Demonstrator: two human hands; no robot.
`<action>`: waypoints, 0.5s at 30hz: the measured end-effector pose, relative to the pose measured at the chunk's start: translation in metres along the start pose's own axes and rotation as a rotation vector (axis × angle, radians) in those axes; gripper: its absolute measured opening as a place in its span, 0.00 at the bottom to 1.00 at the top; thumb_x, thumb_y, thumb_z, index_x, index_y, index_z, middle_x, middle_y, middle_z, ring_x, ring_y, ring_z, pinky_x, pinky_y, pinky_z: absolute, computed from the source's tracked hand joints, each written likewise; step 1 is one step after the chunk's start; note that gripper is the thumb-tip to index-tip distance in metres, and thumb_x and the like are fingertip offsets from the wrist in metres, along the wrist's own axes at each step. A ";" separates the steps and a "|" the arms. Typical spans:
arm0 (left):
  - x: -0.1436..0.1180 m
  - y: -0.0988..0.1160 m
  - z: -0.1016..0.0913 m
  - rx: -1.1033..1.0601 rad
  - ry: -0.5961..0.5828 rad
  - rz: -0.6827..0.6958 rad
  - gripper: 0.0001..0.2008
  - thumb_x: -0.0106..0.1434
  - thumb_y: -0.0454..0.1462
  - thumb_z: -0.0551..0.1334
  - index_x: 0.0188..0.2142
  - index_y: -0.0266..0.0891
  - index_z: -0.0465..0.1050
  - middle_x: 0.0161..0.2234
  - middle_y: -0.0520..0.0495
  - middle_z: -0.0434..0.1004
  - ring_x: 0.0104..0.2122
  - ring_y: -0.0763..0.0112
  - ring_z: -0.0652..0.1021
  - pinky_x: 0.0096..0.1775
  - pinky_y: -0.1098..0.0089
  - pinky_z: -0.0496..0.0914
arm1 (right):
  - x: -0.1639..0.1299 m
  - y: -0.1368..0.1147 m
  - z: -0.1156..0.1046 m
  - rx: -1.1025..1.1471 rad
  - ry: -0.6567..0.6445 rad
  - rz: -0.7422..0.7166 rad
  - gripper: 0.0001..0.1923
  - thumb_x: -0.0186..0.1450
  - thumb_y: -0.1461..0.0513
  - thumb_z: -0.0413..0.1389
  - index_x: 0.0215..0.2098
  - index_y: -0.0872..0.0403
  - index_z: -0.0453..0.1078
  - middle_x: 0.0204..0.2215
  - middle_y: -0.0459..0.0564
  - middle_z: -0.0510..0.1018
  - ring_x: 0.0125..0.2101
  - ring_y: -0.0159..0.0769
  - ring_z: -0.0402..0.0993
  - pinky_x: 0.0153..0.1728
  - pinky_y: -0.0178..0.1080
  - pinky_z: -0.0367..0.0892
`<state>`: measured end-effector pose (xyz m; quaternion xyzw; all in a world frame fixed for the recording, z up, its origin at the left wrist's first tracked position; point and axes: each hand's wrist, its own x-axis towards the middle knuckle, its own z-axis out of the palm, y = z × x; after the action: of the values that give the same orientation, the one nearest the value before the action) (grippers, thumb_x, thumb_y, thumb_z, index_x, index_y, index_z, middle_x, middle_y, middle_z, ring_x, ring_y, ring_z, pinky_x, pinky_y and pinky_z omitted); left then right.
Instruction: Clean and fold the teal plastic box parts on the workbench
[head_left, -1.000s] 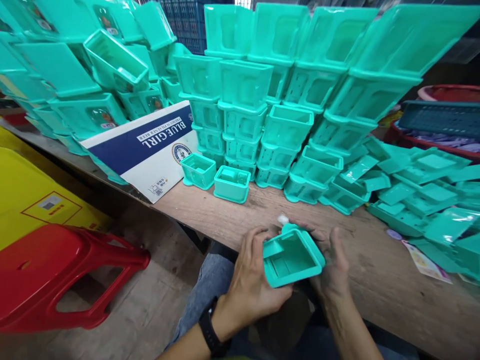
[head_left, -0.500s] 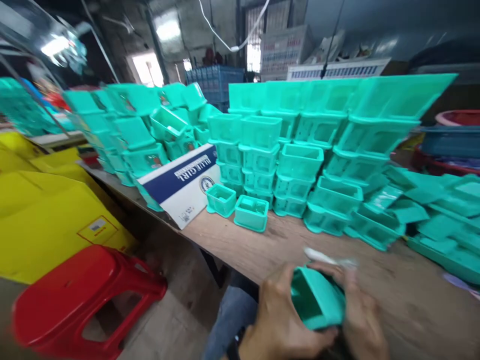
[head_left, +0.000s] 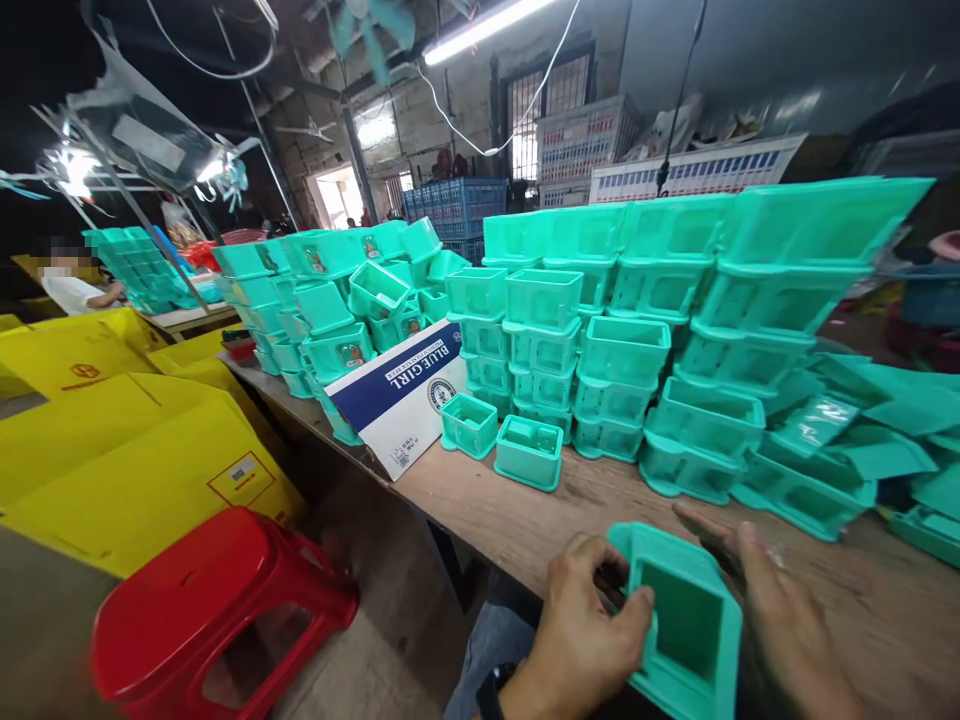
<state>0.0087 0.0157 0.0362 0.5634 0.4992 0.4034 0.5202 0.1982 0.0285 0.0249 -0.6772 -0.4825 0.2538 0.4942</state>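
Observation:
A teal plastic box (head_left: 686, 620) is held over the near edge of the wooden table (head_left: 862, 600), its open side turned toward me. My left hand (head_left: 585, 630) grips its left wall, thumb on the rim. My right hand (head_left: 780, 620) steadies its right side, fingers stretched past the box's top. A dark watch sits on my left wrist. Two single teal boxes (head_left: 529, 452) stand on the table just beyond.
Tall stacks of teal boxes (head_left: 622, 330) fill the back of the table, with loose teal lids (head_left: 877, 450) at right. A blue-and-white carton (head_left: 401, 395) leans at left. A red stool (head_left: 217, 610) and yellow cartons (head_left: 127, 450) are on the floor at left. A person sits far left.
My head has tilted up, so the room's back wall and ceiling now show. The box has been turned in my hands, its opening now facing me.

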 end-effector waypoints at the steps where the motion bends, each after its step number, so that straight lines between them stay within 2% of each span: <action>1: 0.003 -0.002 0.001 -0.015 0.028 0.004 0.08 0.53 0.42 0.64 0.28 0.42 0.68 0.29 0.50 0.69 0.31 0.64 0.71 0.37 0.62 0.64 | -0.006 0.001 -0.002 0.001 -0.003 0.006 0.39 0.64 0.32 0.43 0.47 0.48 0.80 0.52 0.54 0.80 0.60 0.60 0.69 0.67 0.67 0.57; 3: 0.009 -0.005 0.004 -0.051 0.086 -0.003 0.09 0.54 0.42 0.64 0.27 0.41 0.67 0.29 0.50 0.68 0.31 0.66 0.71 0.35 0.64 0.63 | -0.021 0.000 -0.004 -0.022 0.044 -0.004 0.37 0.63 0.32 0.46 0.48 0.47 0.80 0.54 0.53 0.79 0.61 0.60 0.68 0.66 0.65 0.59; 6: 0.018 -0.006 0.007 -0.110 0.123 -0.040 0.10 0.54 0.41 0.65 0.26 0.41 0.64 0.26 0.52 0.65 0.28 0.69 0.68 0.33 0.66 0.61 | -0.042 -0.005 -0.005 -0.168 0.154 -0.220 0.31 0.65 0.36 0.50 0.51 0.46 0.77 0.55 0.53 0.79 0.58 0.59 0.71 0.61 0.63 0.66; 8: 0.020 -0.007 0.007 -0.193 0.091 -0.069 0.11 0.55 0.41 0.65 0.27 0.41 0.64 0.24 0.55 0.62 0.25 0.72 0.66 0.30 0.68 0.59 | -0.048 -0.003 -0.004 -0.297 0.172 -0.372 0.31 0.64 0.36 0.53 0.52 0.47 0.75 0.51 0.54 0.81 0.51 0.57 0.77 0.51 0.57 0.75; 10: 0.023 -0.008 0.004 -0.236 0.010 -0.097 0.13 0.58 0.45 0.65 0.27 0.42 0.64 0.20 0.57 0.61 0.22 0.72 0.66 0.27 0.69 0.58 | -0.045 0.002 -0.004 -0.385 0.170 -0.451 0.32 0.64 0.35 0.52 0.50 0.49 0.76 0.46 0.55 0.83 0.40 0.54 0.82 0.37 0.52 0.79; 12: 0.029 -0.006 -0.005 -0.105 -0.004 -0.015 0.16 0.62 0.49 0.64 0.27 0.41 0.67 0.20 0.55 0.65 0.22 0.69 0.69 0.27 0.67 0.61 | -0.037 0.007 -0.004 -0.423 0.179 -0.443 0.31 0.66 0.37 0.49 0.47 0.51 0.78 0.39 0.55 0.84 0.27 0.50 0.80 0.30 0.50 0.78; 13: 0.034 -0.003 -0.011 0.033 0.034 0.074 0.16 0.64 0.49 0.63 0.29 0.40 0.70 0.22 0.52 0.69 0.25 0.67 0.72 0.30 0.66 0.64 | -0.033 0.009 -0.005 -0.434 0.180 -0.415 0.30 0.65 0.39 0.49 0.45 0.50 0.79 0.36 0.55 0.84 0.22 0.48 0.77 0.28 0.50 0.78; 15: 0.052 0.004 -0.027 0.402 0.172 0.263 0.13 0.68 0.46 0.60 0.37 0.38 0.74 0.34 0.45 0.77 0.35 0.61 0.77 0.39 0.62 0.70 | -0.024 0.008 -0.006 -0.440 0.153 -0.344 0.28 0.62 0.41 0.51 0.42 0.49 0.81 0.30 0.53 0.84 0.17 0.47 0.74 0.24 0.50 0.76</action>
<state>-0.0077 0.0719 0.0404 0.6792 0.5342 0.4067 0.2965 0.1964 0.0045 0.0167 -0.6936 -0.5949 0.0035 0.4061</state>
